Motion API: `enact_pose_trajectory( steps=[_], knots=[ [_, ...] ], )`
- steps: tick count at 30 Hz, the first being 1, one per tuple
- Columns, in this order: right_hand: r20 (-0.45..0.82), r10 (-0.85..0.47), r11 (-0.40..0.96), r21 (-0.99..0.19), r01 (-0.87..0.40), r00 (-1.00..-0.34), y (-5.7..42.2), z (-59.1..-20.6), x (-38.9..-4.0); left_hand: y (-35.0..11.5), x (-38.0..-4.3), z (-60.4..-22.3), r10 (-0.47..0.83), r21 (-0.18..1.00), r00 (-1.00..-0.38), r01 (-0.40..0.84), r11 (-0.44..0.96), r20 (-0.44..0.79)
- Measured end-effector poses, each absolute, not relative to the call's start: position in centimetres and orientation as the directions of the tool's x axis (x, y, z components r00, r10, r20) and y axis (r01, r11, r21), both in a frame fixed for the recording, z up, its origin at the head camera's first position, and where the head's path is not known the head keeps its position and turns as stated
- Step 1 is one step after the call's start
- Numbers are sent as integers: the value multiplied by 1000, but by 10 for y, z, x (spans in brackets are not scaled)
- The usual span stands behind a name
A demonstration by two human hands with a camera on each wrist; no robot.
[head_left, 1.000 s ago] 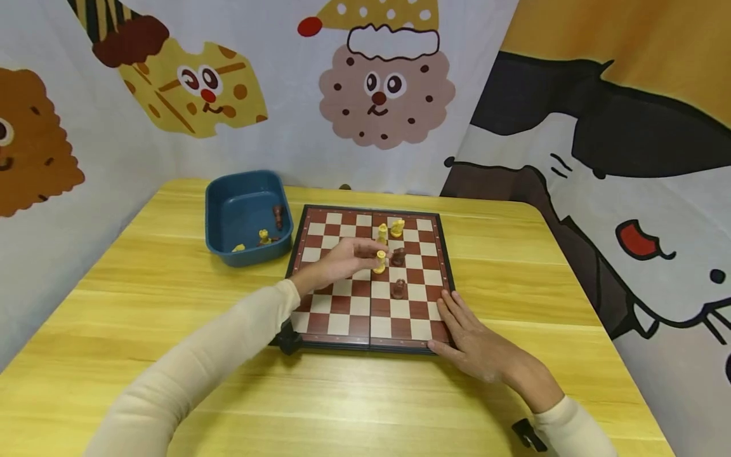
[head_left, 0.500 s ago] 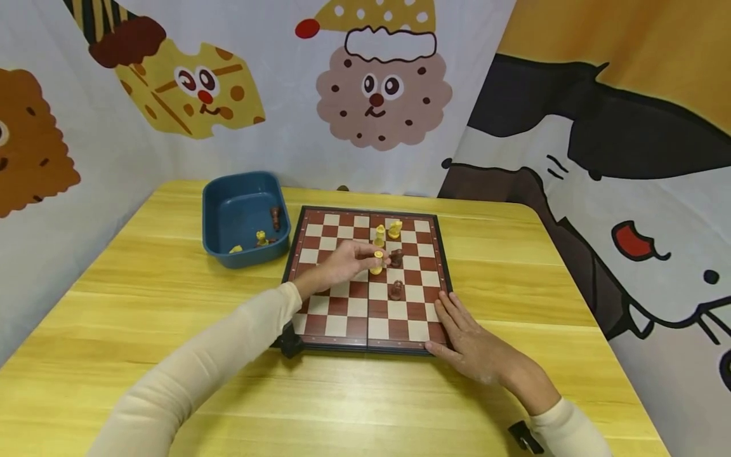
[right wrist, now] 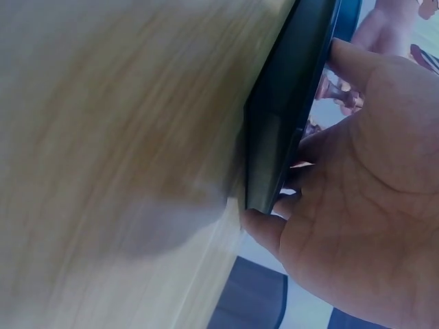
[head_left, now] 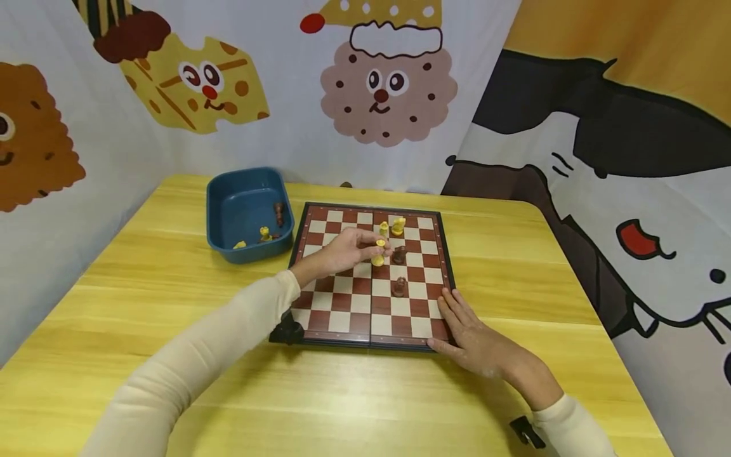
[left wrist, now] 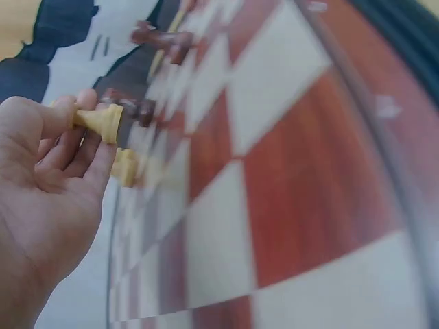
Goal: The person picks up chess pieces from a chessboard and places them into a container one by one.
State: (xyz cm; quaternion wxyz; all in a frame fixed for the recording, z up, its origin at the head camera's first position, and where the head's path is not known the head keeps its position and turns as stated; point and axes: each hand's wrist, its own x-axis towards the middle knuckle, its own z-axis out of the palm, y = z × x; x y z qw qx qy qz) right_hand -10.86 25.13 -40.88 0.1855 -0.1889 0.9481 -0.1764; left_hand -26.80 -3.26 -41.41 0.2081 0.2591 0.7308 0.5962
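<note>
My left hand [head_left: 342, 251] pinches a yellow chess piece [head_left: 379, 254] between thumb and fingers, over the middle of the checkered chessboard [head_left: 342, 320]. In the left wrist view, a gap shows between the base of this yellow piece [left wrist: 103, 122] and the board. Just right of it stands a dark brown chess piece [head_left: 399, 255], with another brown piece [head_left: 399, 287] nearer the front. Behind the fingers are a partly hidden yellow piece [head_left: 384, 227] and a yellow knight [head_left: 398, 226]. My right hand [head_left: 476, 339] rests against the board's front right corner, fingers extended along its side.
A blue bin [head_left: 223, 254] stands left of the board's far corner, with a few yellow and brown pieces lying in it. Both sit on a wooden table [head_left: 342, 400]. A cartoon-printed cloth [head_left: 285, 152] hangs right behind the table.
My left hand has risen a little with the yellow piece and moved slightly away from me. The right hand keeps its place at the board's corner. The head view shifts slightly.
</note>
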Motion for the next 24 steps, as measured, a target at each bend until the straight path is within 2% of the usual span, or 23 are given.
enact_pose_trajectory(
  steps=[6, 14, 24],
  knots=[
    [-278, -428, 864, -406, -298, -860, 251, -413, -107, -39, -270, -405, 637, 971, -771, 164, 174, 16],
    [-287, -420, 869, -400, -291, -861, 253, -411, -108, -53, -277, -396, 586, 967, -810, 166, 195, 21],
    [-261, -426, 862, -406, -302, -866, 253, -411, -108, -83, -283, -387, 530, 976, -844, 178, 128, 84]
  ],
)
